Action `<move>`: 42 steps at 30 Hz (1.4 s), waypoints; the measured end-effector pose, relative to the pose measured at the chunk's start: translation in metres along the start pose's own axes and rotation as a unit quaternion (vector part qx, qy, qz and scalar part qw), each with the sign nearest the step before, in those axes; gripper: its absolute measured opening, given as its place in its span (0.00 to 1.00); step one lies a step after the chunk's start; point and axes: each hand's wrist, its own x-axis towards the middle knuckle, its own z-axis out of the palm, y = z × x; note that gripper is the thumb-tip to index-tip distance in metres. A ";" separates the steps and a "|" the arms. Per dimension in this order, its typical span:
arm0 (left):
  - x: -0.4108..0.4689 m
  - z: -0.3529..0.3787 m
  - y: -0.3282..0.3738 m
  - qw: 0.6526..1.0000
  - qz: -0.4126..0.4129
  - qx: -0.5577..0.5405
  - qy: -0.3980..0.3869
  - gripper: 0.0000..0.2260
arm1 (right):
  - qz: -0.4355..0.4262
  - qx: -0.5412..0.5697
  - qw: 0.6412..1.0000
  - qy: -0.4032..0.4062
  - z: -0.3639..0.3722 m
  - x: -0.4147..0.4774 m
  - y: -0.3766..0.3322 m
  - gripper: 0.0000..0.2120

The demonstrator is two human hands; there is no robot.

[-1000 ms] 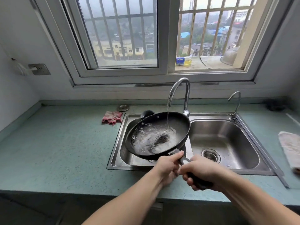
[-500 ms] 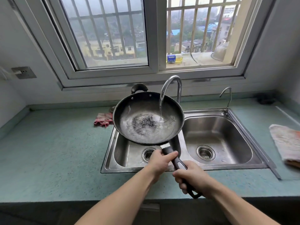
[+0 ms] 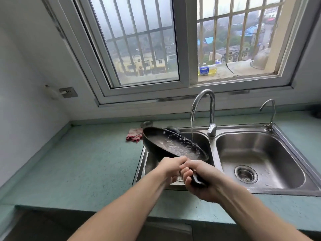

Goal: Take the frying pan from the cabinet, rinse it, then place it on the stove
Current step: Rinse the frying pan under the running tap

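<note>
Count: one frying pan (image 3: 163,142), two hands, one two-basin steel sink (image 3: 260,150), two taps, one red cloth (image 3: 134,135). The pan was held tilted over the left basin. Water from the tall tap (image 3: 211,108) struck its inner face near the rim at 3 o'clock and pooled there. The left hand (image 3: 171,168) was wrapped round the handle next to the pan. The right hand (image 3: 199,180) gripped the handle end just behind it at 4 o'clock, the two hands touching. A smaller tap (image 3: 271,110) stood at the sink's 1 o'clock corner. The cloth lay on the bench (image 3: 86,162) at 10 o'clock from the pan. The bench was speckled green stone and the walls white, with a barred sliding window (image 3: 184,49) at 12 o'clock and one wall socket (image 3: 68,92) at 9 o'clock. On the outer ledge was a yellow container with a blue label (image 3: 206,70); its text was not readable.
</note>
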 end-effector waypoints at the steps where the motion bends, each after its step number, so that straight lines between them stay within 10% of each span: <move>1: -0.004 0.000 -0.005 0.999 -0.022 -0.016 -0.020 0.21 | 0.011 -0.021 1.000 0.000 0.002 -0.005 0.000 0.12; 13: 0.004 0.027 -0.055 0.965 -0.046 -0.173 -0.192 0.17 | -0.086 -0.355 0.922 0.128 -0.032 -0.011 0.031 0.10; 18: 0.011 0.032 -0.047 0.963 -0.051 -0.159 -0.214 0.05 | -0.129 -0.435 0.872 0.186 -0.043 -0.001 0.034 0.08; 27: 0.057 0.025 -0.045 0.952 -0.061 -0.115 -0.276 0.13 | -0.143 -0.472 0.823 0.280 -0.048 0.036 0.041 0.04; 34: 0.081 0.011 -0.026 0.970 -0.006 -0.043 -0.238 0.10 | -0.169 -0.408 0.855 0.271 -0.036 0.067 0.034 0.07; 42: 0.090 -0.017 0.003 0.987 0.083 0.085 -0.107 0.14 | -0.123 -0.156 0.969 0.150 -0.012 0.076 0.008 0.12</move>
